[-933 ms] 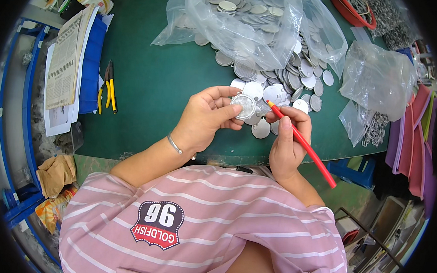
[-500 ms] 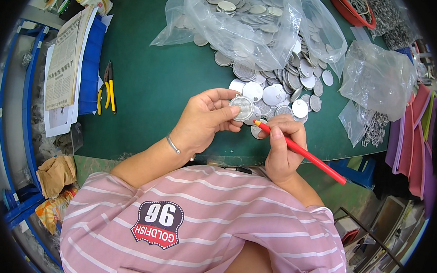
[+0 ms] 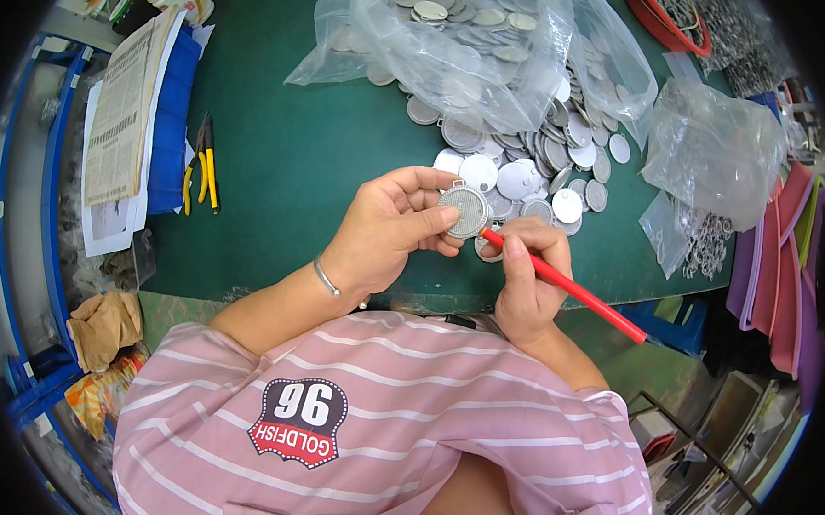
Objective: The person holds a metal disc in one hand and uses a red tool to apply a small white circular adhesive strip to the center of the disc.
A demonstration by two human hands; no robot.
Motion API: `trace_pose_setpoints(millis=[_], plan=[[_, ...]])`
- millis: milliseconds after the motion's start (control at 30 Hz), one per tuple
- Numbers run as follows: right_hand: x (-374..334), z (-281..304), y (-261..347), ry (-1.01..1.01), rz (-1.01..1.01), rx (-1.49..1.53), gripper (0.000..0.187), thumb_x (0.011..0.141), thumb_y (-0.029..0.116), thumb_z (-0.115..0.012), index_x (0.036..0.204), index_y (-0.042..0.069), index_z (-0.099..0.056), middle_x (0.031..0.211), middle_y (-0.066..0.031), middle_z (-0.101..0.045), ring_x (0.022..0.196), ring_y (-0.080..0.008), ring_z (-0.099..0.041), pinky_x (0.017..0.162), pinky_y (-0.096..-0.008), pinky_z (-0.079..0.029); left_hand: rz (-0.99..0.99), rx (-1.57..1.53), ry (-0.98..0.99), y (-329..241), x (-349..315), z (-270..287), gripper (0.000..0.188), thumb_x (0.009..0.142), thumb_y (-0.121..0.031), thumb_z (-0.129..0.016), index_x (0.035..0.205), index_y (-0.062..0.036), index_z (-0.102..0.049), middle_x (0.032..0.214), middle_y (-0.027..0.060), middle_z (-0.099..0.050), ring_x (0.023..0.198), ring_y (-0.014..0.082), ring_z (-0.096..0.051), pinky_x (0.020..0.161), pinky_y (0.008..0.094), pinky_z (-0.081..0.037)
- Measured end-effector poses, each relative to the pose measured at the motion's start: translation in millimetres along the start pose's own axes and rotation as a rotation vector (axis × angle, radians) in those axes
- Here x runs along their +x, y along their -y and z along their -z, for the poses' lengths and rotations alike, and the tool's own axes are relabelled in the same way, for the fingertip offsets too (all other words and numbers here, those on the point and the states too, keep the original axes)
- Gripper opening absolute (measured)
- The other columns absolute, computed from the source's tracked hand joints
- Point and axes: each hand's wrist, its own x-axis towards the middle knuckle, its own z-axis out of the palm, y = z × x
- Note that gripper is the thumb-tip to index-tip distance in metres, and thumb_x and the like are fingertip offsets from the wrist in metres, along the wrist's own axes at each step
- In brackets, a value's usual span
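Between the thumb and fingers of my left hand [image 3: 394,218] is a round silver-grey metal pendant [image 3: 463,211] with a small loop at its top and a textured face. My right hand [image 3: 534,267] grips a red pencil-like stick [image 3: 577,290], its tip at the pendant's lower right edge; whether they touch I cannot tell. Just beyond both hands lies a loose heap of similar metal discs [image 3: 519,179], some shiny and smooth, others grey and patterned. More discs spill from a clear plastic bag [image 3: 448,66] behind the heap.
Yellow-handled pliers [image 3: 204,170] lie on the green table [image 3: 270,150], beside a blue bin [image 3: 171,127] topped with papers. To the right are a crumpled clear bag [image 3: 707,146] and small metal chains [image 3: 707,247]. A red basin [image 3: 667,20] stands at the far right.
The pendant has shifted slightly right and nearer to me in my left hand. My right hand has drawn a little left, bringing the red stick's tip against or close to the pendant's edge.
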Motion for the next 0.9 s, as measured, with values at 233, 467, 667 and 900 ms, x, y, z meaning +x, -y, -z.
trace_pose_setpoints(millis=[233, 467, 667, 900], plan=[[3.2, 1.9, 1.7, 0.009, 0.114, -0.038, 0.004, 0.084, 0.004, -0.049, 0.083, 0.001, -0.046, 0.071, -0.0092, -0.057, 0.067, -0.0176, -0.050, 0.065, -0.0297, -0.041, 0.096, -0.067, -0.063, 0.4, 2.3, 5.2, 0.028, 0.081, -0.006, -0.058, 0.105, 0.0031, -0.045, 0.086, 0.0117, -0.060, 0.069, 0.0162, -0.061, 0.061, 0.0263, -0.052], [2.4, 1.7, 4.7, 0.055, 0.103, -0.077, 0.004, 0.082, 0.003, -0.051, 0.080, 0.003, -0.048, 0.069, -0.0084, -0.058, 0.066, -0.0194, -0.051, 0.069, -0.0320, -0.040, 0.099, -0.069, -0.068, 1.5, 3.2, 6.4, 0.028, 0.080, -0.006, -0.058, 0.103, 0.0036, -0.044, 0.086, 0.0127, -0.061, 0.069, 0.0168, -0.061, 0.061, 0.0274, -0.052], [2.6, 0.8, 3.6, 0.059, 0.114, -0.104, 0.003, 0.081, 0.002, -0.052, 0.081, 0.003, -0.048, 0.068, -0.0076, -0.058, 0.065, -0.0192, -0.052, 0.069, -0.0322, -0.039, 0.097, 0.014, -0.125, 0.3, 2.3, 5.7, 0.027, 0.079, -0.005, -0.060, 0.101, 0.0023, -0.045, 0.083, 0.0114, -0.061, 0.067, 0.0156, -0.061, 0.058, 0.0241, -0.048], [4.5, -1.5, 5.2, 0.077, 0.120, -0.143, 0.004, 0.081, 0.002, -0.053, 0.080, 0.003, -0.049, 0.069, -0.0070, -0.058, 0.064, -0.0186, -0.052, 0.069, -0.0312, -0.037, 0.046, 0.062, -0.112, 2.6, 2.2, 8.6, 0.026, 0.077, -0.005, -0.062, 0.097, -0.0004, -0.047, 0.082, 0.0104, -0.061, 0.064, 0.0139, -0.059, 0.058, 0.0231, -0.045]])
